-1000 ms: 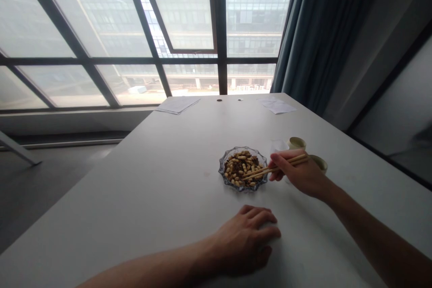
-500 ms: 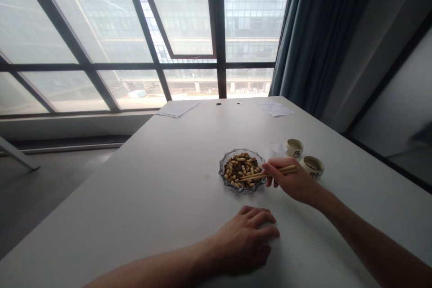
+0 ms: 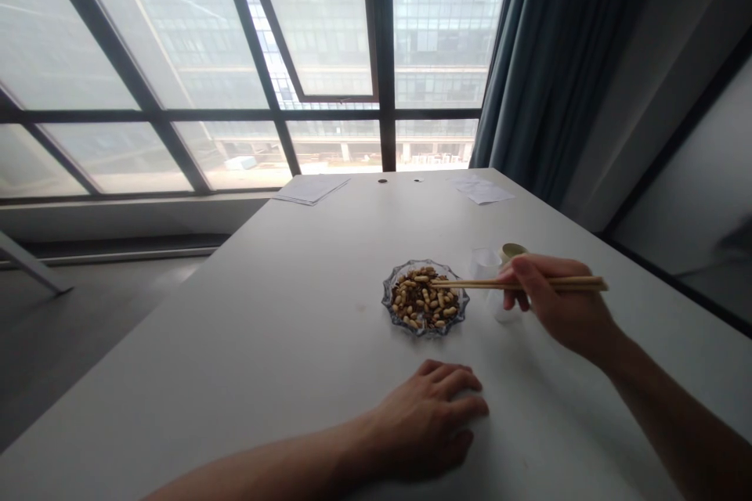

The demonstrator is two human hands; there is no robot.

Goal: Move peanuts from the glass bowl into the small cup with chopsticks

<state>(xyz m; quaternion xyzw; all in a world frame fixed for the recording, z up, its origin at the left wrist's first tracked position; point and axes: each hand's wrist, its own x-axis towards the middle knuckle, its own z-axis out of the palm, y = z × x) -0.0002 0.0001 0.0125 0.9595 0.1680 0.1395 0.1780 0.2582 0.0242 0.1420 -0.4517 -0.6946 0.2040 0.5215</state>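
My right hand [image 3: 558, 305] is closed around a pair of wooden chopsticks [image 3: 576, 282], held almost level. Their tips reach over the far side of a scalloped glass bowl [image 3: 386, 305]. Unshelled peanuts [image 3: 426, 296] and small dark pieces fill the bowl; whether the tips grip anything is too small to tell. Nearer to me, my left hand [image 3: 432, 415] rests on the white table with its fingers loosely spread, holding nothing. Just behind my right hand stands a small pale green cup [image 3: 512, 250], partly covered by the fingers.
A clear plastic cup [image 3: 484, 260] stands right of the bowl, and another clear container [image 3: 504, 311] shows under my right hand. Papers [image 3: 311, 189] lie at the table's far left, with more sheets [image 3: 482, 190] at the far right. Windows and a dark curtain [image 3: 540, 55] border the far end.
My right hand has moved right, drawing the chopstick tips to the bowl's far side and covering the second small cup. My left hand has stayed in place.
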